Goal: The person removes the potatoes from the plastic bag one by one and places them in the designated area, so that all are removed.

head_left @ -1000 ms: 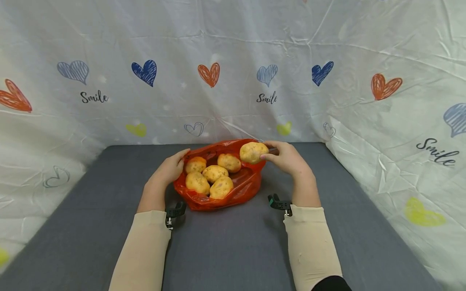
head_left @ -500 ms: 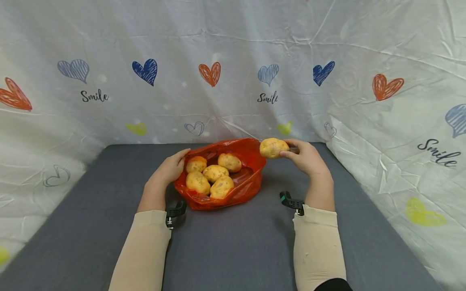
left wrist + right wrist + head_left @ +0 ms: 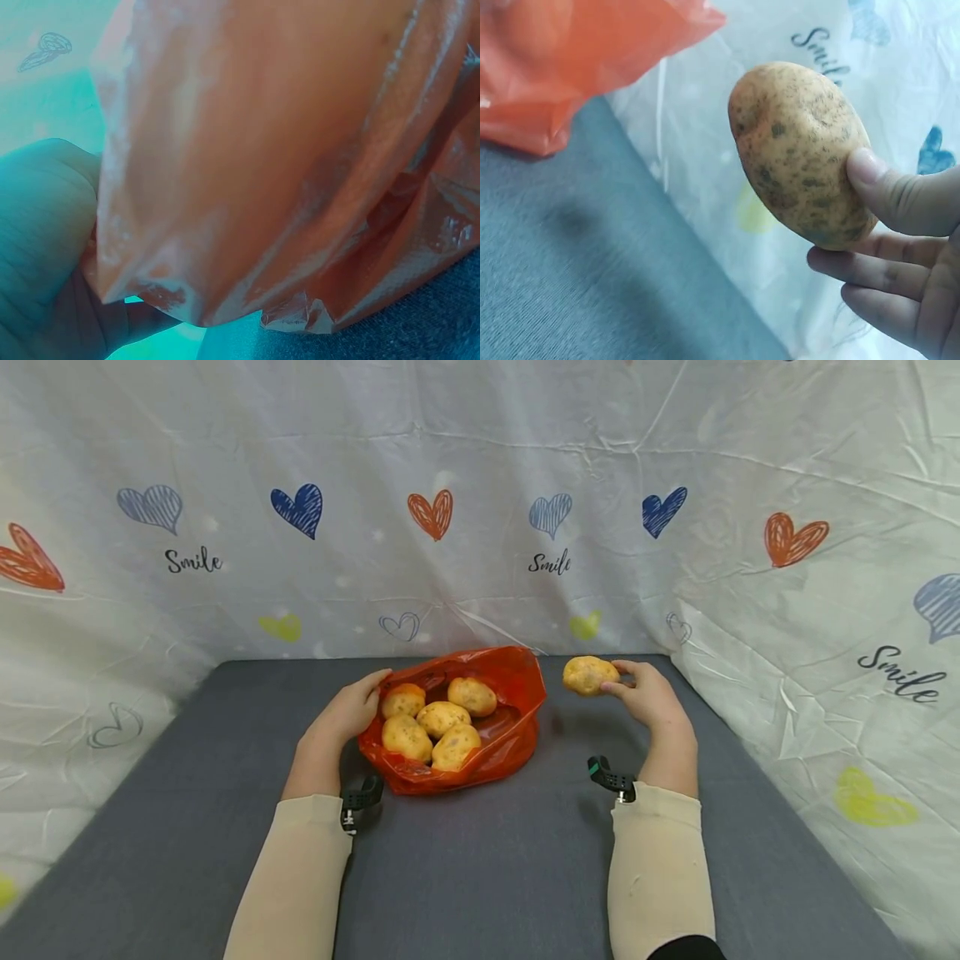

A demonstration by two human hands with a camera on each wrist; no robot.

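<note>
A red plastic bag (image 3: 495,760) lies with its mouth spread, several yellow potatoes (image 3: 444,719) inside it. At the bag's left edge, my left hand (image 3: 347,706) grips the plastic; in the left wrist view the thumb side of that hand (image 3: 45,232) is against the bag (image 3: 225,165), and part of the fingers is hidden behind it. To the right of the bag, my right hand (image 3: 651,695) pinches one potato (image 3: 589,676) between thumb and fingers. The right wrist view shows this potato (image 3: 802,157) held by one end, raised over the table, its skin speckled dark.
The bag rests on a dark grey cloth-covered table (image 3: 480,877). Behind and at both sides hangs a pale sheet (image 3: 480,460) printed with hearts and the word "Smile". Small black mounts sit at the left wrist (image 3: 363,795) and right wrist (image 3: 611,777).
My right hand has carried its potato from over the bag's right rim out to the right, then slightly lower. The left hand and the bag have stayed in place.
</note>
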